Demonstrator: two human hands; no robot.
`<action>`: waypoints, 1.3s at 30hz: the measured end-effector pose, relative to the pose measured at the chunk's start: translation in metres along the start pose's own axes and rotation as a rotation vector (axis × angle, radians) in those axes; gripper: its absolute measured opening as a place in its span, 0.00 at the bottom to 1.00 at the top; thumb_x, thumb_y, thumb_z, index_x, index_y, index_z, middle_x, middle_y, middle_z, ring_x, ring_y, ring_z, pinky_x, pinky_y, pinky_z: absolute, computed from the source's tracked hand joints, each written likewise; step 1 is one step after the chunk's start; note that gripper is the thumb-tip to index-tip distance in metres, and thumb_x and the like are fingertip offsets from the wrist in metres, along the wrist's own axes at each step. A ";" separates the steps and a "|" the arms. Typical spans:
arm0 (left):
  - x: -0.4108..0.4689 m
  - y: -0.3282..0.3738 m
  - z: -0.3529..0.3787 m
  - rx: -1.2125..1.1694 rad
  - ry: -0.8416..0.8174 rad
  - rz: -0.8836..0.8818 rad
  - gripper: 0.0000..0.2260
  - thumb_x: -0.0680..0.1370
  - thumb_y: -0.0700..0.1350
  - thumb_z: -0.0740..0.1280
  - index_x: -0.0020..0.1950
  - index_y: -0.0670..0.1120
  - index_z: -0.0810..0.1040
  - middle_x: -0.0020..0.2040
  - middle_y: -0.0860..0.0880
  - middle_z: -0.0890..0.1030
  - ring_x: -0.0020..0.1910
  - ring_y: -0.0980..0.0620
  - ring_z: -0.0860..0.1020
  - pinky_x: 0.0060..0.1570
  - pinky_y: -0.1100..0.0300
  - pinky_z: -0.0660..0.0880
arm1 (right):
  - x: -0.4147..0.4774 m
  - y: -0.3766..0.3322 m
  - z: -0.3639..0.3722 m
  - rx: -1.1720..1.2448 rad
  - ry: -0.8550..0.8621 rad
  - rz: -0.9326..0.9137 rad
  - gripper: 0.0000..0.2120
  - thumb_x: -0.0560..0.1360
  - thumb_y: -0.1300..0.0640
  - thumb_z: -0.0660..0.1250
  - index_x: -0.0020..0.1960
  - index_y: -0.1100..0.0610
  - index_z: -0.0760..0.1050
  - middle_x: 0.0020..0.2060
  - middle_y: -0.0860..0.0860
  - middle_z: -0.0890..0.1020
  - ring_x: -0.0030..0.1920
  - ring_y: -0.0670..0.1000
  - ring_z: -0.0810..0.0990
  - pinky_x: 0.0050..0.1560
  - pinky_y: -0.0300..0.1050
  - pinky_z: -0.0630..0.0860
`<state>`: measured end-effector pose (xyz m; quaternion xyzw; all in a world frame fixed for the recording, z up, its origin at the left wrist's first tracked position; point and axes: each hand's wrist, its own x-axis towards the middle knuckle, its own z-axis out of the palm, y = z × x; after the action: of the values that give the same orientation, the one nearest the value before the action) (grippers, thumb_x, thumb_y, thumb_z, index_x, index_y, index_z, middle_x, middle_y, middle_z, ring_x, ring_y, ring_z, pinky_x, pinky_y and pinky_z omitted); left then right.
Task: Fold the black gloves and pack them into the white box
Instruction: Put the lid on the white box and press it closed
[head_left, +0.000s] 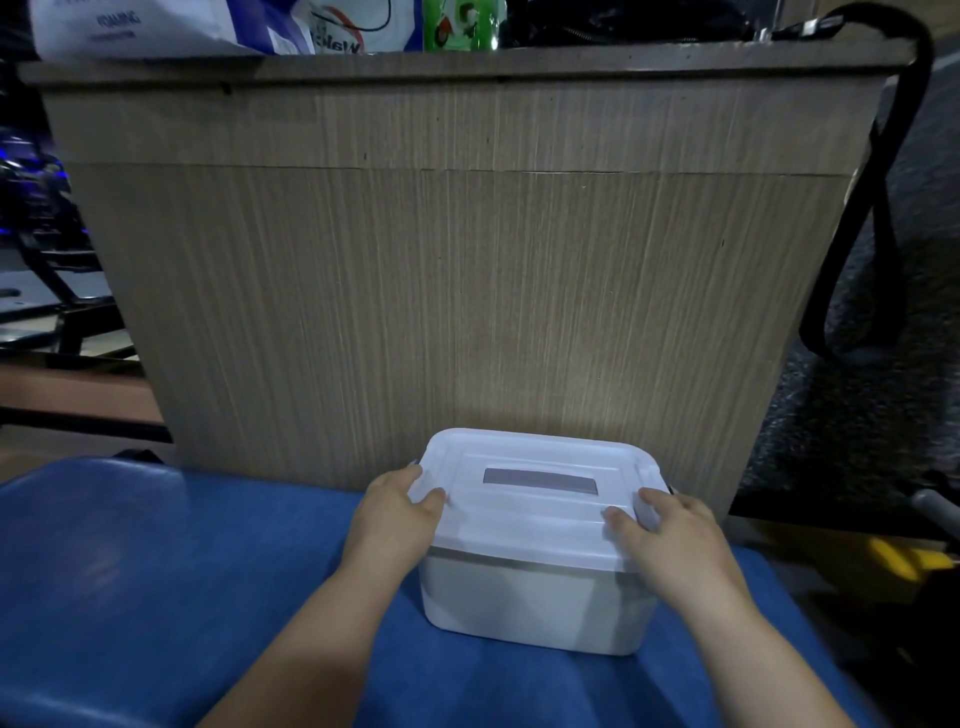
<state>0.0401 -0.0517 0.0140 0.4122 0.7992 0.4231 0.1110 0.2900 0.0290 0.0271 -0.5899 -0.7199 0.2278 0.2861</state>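
Note:
The white box (524, 597) stands on a blue padded surface (156, 597), with its white lid (530, 514) on top and a grey recessed handle in the lid's middle. My left hand (395, 512) grips the lid's left end, thumb on top and fingers curled over the edge. My right hand (670, 530) grips the lid's right end the same way. No black gloves are in view.
A tall wood-grain desk panel (441, 270) rises right behind the box. Bags and a green packet (460, 23) sit on the desk top. A black strap (878, 182) hangs at the right. Dark metal framework stands at the left.

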 end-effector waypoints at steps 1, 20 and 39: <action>0.003 0.000 -0.001 -0.002 -0.011 0.002 0.23 0.78 0.52 0.63 0.72 0.49 0.69 0.72 0.52 0.69 0.68 0.49 0.69 0.63 0.55 0.69 | 0.001 0.000 0.000 -0.014 -0.006 -0.002 0.20 0.73 0.40 0.63 0.59 0.50 0.75 0.69 0.55 0.67 0.70 0.55 0.63 0.58 0.49 0.67; 0.027 -0.005 -0.007 -0.427 -0.072 -0.204 0.15 0.72 0.50 0.72 0.58 0.50 0.79 0.57 0.51 0.80 0.53 0.50 0.78 0.42 0.58 0.74 | 0.031 0.010 -0.011 0.156 0.132 0.059 0.11 0.73 0.55 0.66 0.55 0.50 0.80 0.45 0.47 0.80 0.47 0.49 0.76 0.47 0.40 0.70; 0.034 0.017 -0.012 -0.230 -0.110 -0.271 0.36 0.72 0.45 0.73 0.75 0.40 0.62 0.70 0.43 0.70 0.64 0.43 0.73 0.58 0.53 0.73 | 0.038 0.014 -0.014 0.025 0.106 -0.008 0.13 0.75 0.54 0.63 0.58 0.50 0.79 0.57 0.49 0.79 0.53 0.51 0.75 0.52 0.44 0.75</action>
<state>0.0217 -0.0286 0.0402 0.3079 0.7865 0.4698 0.2567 0.3046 0.0689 0.0335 -0.5948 -0.7030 0.2042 0.3322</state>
